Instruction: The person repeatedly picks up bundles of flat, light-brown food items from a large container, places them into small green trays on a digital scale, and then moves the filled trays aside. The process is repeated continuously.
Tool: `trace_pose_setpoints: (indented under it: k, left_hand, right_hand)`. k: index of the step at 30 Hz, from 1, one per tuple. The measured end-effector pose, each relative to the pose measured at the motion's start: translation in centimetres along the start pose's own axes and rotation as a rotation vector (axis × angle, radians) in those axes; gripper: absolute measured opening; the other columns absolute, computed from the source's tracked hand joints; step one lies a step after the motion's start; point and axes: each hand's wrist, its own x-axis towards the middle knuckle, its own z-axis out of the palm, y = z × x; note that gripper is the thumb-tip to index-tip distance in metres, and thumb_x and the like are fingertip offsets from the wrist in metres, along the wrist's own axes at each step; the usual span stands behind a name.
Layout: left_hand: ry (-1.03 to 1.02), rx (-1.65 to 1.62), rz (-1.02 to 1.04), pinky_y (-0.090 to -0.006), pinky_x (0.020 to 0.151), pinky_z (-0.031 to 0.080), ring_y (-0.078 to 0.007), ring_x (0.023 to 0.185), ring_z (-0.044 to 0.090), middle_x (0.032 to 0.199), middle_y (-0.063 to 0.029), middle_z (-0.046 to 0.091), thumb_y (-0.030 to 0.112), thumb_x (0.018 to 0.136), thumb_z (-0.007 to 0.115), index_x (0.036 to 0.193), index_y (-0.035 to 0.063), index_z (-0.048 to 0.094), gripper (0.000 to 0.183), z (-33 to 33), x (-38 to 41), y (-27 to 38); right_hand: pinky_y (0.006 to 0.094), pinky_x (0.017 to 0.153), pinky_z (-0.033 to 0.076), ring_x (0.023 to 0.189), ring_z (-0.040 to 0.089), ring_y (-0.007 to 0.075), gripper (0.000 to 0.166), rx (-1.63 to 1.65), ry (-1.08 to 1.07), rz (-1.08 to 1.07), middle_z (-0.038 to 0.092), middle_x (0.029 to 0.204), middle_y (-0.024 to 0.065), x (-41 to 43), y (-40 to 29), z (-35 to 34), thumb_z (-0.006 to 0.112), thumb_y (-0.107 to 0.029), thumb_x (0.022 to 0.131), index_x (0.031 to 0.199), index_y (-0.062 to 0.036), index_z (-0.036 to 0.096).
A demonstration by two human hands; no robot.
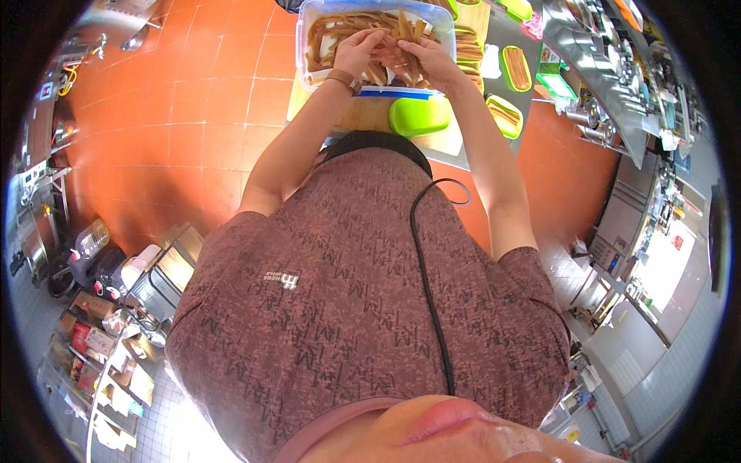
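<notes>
A clear plastic tub (302, 52) full of brown strips (341, 26), seemingly food, stands in front of me. Over its middle is my left hand (360, 49), its fingertips meeting those of the other hand. My right hand (421, 52) grips a small bunch of brown strips (410, 29) over the tub's right part. What the left fingertips hold is too small to tell. A lime-green container (419, 116), its smooth green side showing, lies just on the near side of the tub. Green trays (517, 68) with strips laid lengthwise sit to the right; another such tray (505, 117) is nearer.
Under the tub is a wooden board (365, 116) on a metal table (524, 101). More filled green trays (468, 45) stand close to the tub's right side. A white cloth or paper (491, 61) lies among them. Steel kitchen equipment (602, 75) is at the right.
</notes>
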Motion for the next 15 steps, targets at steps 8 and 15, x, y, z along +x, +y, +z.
trace_pose_setpoints:
  k: [8,15]
  left_hand:
    - [-0.021,-0.154,-0.012,-0.0309,0.075,0.061,-0.0192,0.090,0.074,0.103,-0.0109,0.076,0.022,0.106,0.061,0.123,0.0032,0.070,0.027,-2.5,0.2,0.6]
    - [-0.026,-0.441,-0.115,-0.0412,0.082,0.057,-0.0259,0.088,0.069,0.095,-0.0107,0.073,0.028,0.108,0.050,0.113,0.0027,0.067,0.031,-3.9,0.6,1.8]
  right_hand:
    - [0.0320,0.080,0.062,0.099,0.075,0.0231,0.030,0.049,-0.003,0.017,0.076,0.114,0.0122,-0.8,-0.5,0.1,0.058,-0.021,0.107,0.126,0.0001,0.066]
    - [0.0331,0.082,0.060,0.101,0.074,0.0210,0.029,-0.020,0.021,-0.025,0.076,0.113,0.0098,-0.9,-0.1,-0.1,0.058,-0.023,0.107,0.127,-0.0033,0.067]
